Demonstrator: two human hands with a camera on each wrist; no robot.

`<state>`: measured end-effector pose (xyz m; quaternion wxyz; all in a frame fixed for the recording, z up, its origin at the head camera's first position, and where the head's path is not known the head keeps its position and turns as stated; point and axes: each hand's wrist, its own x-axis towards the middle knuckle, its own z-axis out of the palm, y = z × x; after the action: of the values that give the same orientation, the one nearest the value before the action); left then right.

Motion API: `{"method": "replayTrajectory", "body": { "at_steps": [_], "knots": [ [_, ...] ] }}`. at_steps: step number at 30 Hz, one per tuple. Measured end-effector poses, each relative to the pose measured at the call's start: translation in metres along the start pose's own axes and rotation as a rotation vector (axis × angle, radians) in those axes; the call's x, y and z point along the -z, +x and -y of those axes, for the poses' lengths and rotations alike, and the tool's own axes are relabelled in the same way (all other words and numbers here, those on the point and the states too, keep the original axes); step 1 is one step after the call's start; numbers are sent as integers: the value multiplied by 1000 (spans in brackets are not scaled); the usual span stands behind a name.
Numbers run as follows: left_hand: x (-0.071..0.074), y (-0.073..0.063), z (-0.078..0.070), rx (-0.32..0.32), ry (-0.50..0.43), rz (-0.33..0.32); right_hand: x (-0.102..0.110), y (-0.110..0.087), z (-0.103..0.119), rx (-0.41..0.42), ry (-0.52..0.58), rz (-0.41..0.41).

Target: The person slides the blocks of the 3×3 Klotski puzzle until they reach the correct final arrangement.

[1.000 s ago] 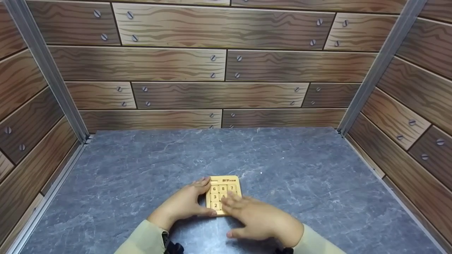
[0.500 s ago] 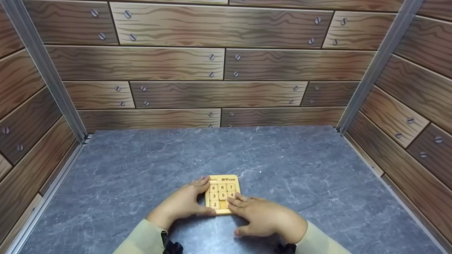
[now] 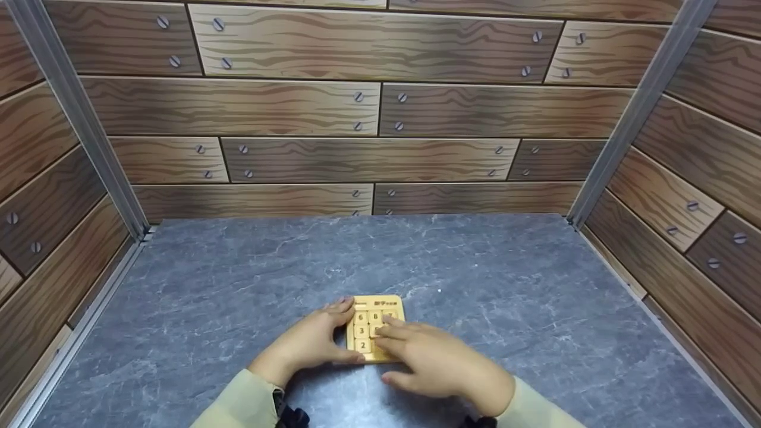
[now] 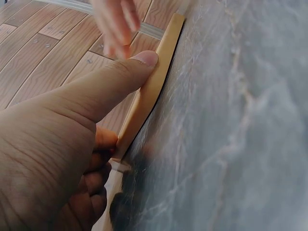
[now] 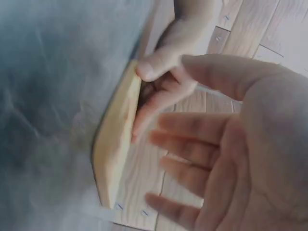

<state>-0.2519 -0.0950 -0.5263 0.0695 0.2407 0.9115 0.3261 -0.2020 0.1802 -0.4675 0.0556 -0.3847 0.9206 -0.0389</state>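
A yellow number slide puzzle lies on the grey tabletop, its square tiles marked with dark numerals. Along its left side my left hand grips the frame, thumb at the near edge and fingers by the far left corner. In the left wrist view the thumb presses on the frame's edge. My right hand reaches over the puzzle's right part with fingers extended, hiding the lower right tiles. The 6, 8, 3 and 2 tiles show. From the right wrist camera, the right hand's fingers look spread and hold nothing.
The grey marbled tabletop stretches around the puzzle. Wood-print walls enclose it at the back and both sides, with metal posts in the corners.
My right hand first shifted right, uncovering the 4 tile and a gap in the bottom row, then came back left and farther up over the tiles. My left hand keeps its grip.
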Motion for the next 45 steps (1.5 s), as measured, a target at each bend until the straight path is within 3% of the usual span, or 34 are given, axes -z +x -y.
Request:
{"method": "replayTrajectory", "body": {
  "at_steps": [5, 8, 28, 37, 45],
  "knots": [
    [-2, 1, 1, -14, 5, -7, -16, 6, 2, 97, -32, 33],
    [-2, 1, 1, -15, 3, -3, -21, 8, 0, 110, -17, 65],
    [0, 1, -1, -2, 14, 2, -2, -1, -6, -59, 110, 163],
    [3, 1, 0, -13, 15, -4, -1, 15, -8, -4, 36, 55],
    [3, 2, 2, -33, 30, 0, -11, 37, -15, 8, 114, 49]
  ]
}}
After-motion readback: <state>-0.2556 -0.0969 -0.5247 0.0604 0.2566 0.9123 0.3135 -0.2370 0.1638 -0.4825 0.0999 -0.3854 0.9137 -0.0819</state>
